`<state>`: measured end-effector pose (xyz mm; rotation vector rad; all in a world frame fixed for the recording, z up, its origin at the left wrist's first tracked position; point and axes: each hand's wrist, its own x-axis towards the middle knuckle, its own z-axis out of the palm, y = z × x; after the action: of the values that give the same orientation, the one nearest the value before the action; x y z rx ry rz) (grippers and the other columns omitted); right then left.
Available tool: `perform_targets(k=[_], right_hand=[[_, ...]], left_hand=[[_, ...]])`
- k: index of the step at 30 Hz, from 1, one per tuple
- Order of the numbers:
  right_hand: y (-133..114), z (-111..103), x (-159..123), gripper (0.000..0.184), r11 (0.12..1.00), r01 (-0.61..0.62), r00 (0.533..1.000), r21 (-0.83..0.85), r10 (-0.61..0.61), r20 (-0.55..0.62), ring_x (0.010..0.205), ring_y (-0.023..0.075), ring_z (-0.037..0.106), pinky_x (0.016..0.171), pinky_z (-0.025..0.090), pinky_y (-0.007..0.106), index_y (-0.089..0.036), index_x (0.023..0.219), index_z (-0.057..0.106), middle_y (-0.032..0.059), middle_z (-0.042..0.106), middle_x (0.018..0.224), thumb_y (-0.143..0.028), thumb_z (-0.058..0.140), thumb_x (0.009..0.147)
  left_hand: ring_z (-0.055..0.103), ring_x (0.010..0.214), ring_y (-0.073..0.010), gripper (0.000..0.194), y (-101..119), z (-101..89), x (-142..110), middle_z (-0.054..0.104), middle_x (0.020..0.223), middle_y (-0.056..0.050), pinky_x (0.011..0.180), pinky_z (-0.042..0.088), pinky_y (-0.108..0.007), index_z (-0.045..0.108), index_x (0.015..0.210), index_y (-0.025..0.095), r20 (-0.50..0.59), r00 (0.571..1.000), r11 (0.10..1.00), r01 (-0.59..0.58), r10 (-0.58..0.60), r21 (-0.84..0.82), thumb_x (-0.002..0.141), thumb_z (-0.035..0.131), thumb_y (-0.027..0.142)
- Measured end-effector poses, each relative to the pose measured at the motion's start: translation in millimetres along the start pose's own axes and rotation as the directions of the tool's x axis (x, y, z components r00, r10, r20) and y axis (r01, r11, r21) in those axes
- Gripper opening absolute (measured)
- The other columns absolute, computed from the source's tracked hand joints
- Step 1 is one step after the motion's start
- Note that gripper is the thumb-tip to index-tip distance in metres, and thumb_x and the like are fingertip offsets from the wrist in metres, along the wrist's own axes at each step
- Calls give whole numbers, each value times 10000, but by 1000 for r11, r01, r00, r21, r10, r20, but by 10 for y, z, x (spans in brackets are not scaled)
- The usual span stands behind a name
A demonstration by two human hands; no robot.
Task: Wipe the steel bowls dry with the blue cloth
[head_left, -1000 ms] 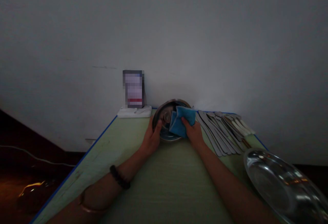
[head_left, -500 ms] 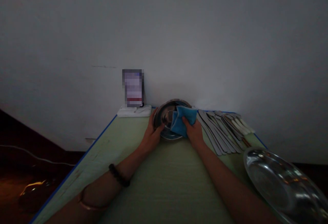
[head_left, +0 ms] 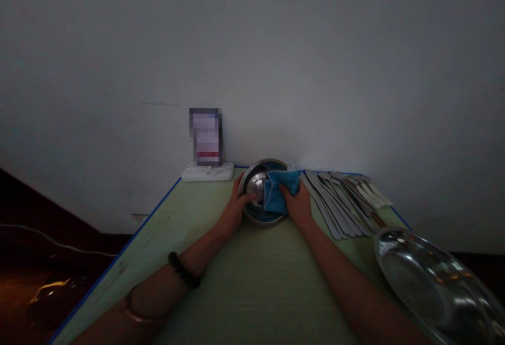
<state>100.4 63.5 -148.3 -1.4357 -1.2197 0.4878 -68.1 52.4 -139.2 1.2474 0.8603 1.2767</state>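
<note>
A round, shiny metal bowl (head_left: pixel 255 183) is held above the far part of the table, its inside facing me. My left hand (head_left: pixel 236 204) grips its left rim, with the thumb over the inner side and the other fingers behind. A folded blue cloth (head_left: pixel 290 181) lies against the right part of the bowl. My right hand (head_left: pixel 296 201) is closed on this cloth, thumb on top; its other fingers are hidden behind cloth and bowl.
Several flat metal utensils (head_left: pixel 335 208), some with white handles (head_left: pixel 369 193), lie to the right of the bowl. A large metal basin (head_left: pixel 426 282) is at the right edge. A blurred-out phone (head_left: pixel 207 137) stands on a white base (head_left: pixel 208 172) at the back left, against the wall (head_left: pixel 276 61).
The bowl has tipped and come slightly lower and nearer, so its bright inner base shows more. My right hand and the cloth have shifted slightly left with it.
</note>
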Motion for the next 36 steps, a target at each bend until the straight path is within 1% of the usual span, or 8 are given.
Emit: perform_targets(k=[5,9,13,17,21,24,30,36], right_hand=[[-42,7,-18,324,1000,13,1000,21,-13,22,692,183,548,658,409,292,-146,857,586,42,617,755,-441,523,739],[-69,26,-33,392,999,-3,998,35,1,63,632,177,546,598,404,282,-144,780,603,36,611,688,-511,466,766],[-54,33,-29,361,999,-16,995,33,12,101,609,177,543,574,402,274,-142,745,609,34,606,656,-497,558,704],[-33,16,-20,344,999,-24,998,25,23,60,651,184,543,597,411,281,-131,820,595,48,607,714,-454,551,712],[-50,-2,-27,349,1000,-7,999,20,6,52,661,177,536,622,406,280,-133,842,593,45,607,729,-458,524,736],[-65,-2,-33,374,1000,-8,998,10,8,62,657,180,539,606,397,278,-136,800,602,51,616,724,-491,490,756],[-41,21,-17,369,1000,1,989,-3,-1,148,601,177,553,572,396,272,-154,681,605,40,622,645,-510,521,730],[15,24,10,305,1000,6,988,-2,-6,151,695,196,580,630,433,293,-146,839,614,64,653,753,-419,523,738]], left_hand=[[518,1132,-236,539,28,11,17,558,1218,-40,986,392,-414,358,1278,262,-118,993,997,11,-3,70,783,543,366],[400,1251,-208,542,61,55,-8,453,1339,-48,1072,280,-367,317,1311,251,-221,962,977,-120,159,179,818,512,364],[269,1328,-171,548,98,96,-45,318,1436,-48,1106,196,-319,254,1334,243,-134,930,914,-296,341,277,843,481,325],[433,1214,-199,448,146,82,-65,484,1284,-78,1039,313,-364,328,1229,207,-43,960,932,-255,275,259,827,471,343],[530,1068,-211,344,168,42,-48,567,1107,-51,966,384,-380,411,1086,201,-172,974,961,-101,148,257,777,498,324],[538,1055,-207,344,151,40,-32,582,1081,-39,981,370,-379,419,1108,209,-207,974,965,-37,93,259,793,491,324],[371,1265,-180,481,114,97,-43,395,1369,-64,1080,251,-337,280,1293,234,-227,942,942,-178,247,284,861,411,398],[512,1116,-225,452,77,25,-28,541,1168,-42,976,386,-396,374,1141,238,-133,979,987,-143,152,77,737,558,321]])
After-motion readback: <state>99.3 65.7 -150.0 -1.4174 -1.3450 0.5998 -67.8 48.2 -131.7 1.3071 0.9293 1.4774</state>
